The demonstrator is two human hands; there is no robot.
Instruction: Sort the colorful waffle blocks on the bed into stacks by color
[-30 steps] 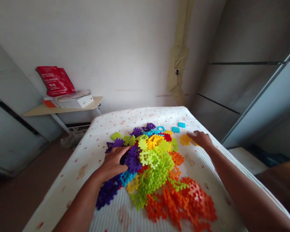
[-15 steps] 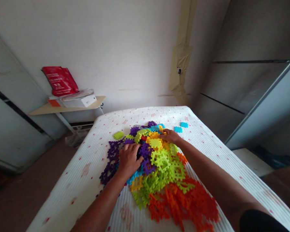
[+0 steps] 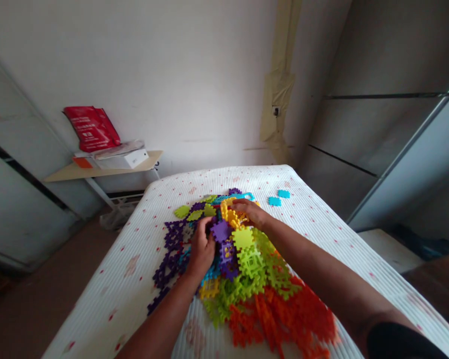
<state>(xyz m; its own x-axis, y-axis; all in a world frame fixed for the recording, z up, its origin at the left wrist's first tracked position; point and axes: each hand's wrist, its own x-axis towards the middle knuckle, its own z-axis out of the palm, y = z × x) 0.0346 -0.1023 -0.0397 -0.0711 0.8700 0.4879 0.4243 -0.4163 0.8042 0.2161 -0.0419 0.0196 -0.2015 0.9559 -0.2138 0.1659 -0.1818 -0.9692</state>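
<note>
Interlocking plastic pieces lie in a heap on a padded white surface (image 3: pixel 142 234). My left hand (image 3: pixel 202 247) is curled at the heap's left side, its fingertips against a solid purple square (image 3: pixel 221 231); whether it grips the square is unclear. Yellow pieces (image 3: pixel 230 214) stand partly upright under my right hand (image 3: pixel 250 212), whose fingers are bent round them. Green pieces (image 3: pixel 251 262) lie nearer me, with orange-red ones (image 3: pixel 303 314) at the near right. Dark purple pieces (image 3: pixel 166 269) spread to the left.
Two blue squares (image 3: pixel 274 201) lie apart at the right. A green piece (image 3: pixel 181 211) sits at the heap's left edge. Beyond the left side, a small table (image 3: pixel 63 174) bears a white box (image 3: pixel 134 158) and a red bag (image 3: pixel 90 127). Grey cabinets (image 3: pixel 374 129) stand at the right.
My right hand has moved left with the yellow pieces, which now stand more upright. My left hand has turned inward, and a solid purple square now shows beside its fingers.
</note>
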